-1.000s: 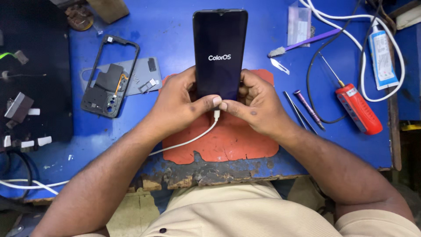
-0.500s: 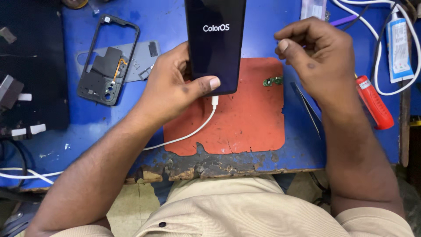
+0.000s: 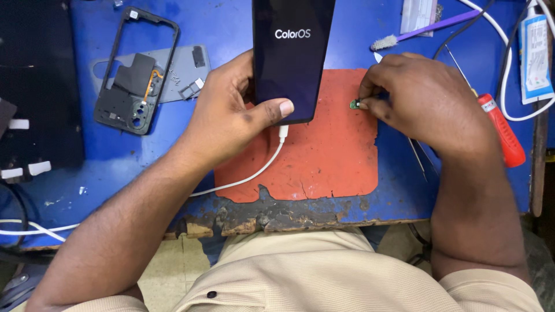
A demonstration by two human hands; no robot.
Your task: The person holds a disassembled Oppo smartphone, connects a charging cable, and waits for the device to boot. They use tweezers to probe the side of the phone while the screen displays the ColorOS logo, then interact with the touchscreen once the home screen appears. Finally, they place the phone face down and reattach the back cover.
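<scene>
My left hand [image 3: 234, 118] grips a black smartphone [image 3: 292, 58] by its lower end, thumb across the bottom of the lit dark screen. A white cable [image 3: 254, 173] is plugged into the phone's bottom and trails left across the worn orange mat [image 3: 324, 156]. My right hand [image 3: 428, 98] rests at the mat's right edge, fingertips pinching a tiny green circuit part [image 3: 354, 104] that lies on the mat.
On the blue bench: a black phone frame [image 3: 136, 72] over a grey back panel [image 3: 185, 75] at left, a red-handled screwdriver [image 3: 500, 130], tweezers [image 3: 417, 159], a purple brush [image 3: 416, 32], a glue tube [image 3: 533, 58] and white cables at right. The bench's front edge [image 3: 277, 219] is chipped.
My right hand left the phone, lifted to the right, then came down onto the small green part on the mat. My left hand alone keeps the phone, now shifted up the bench.
</scene>
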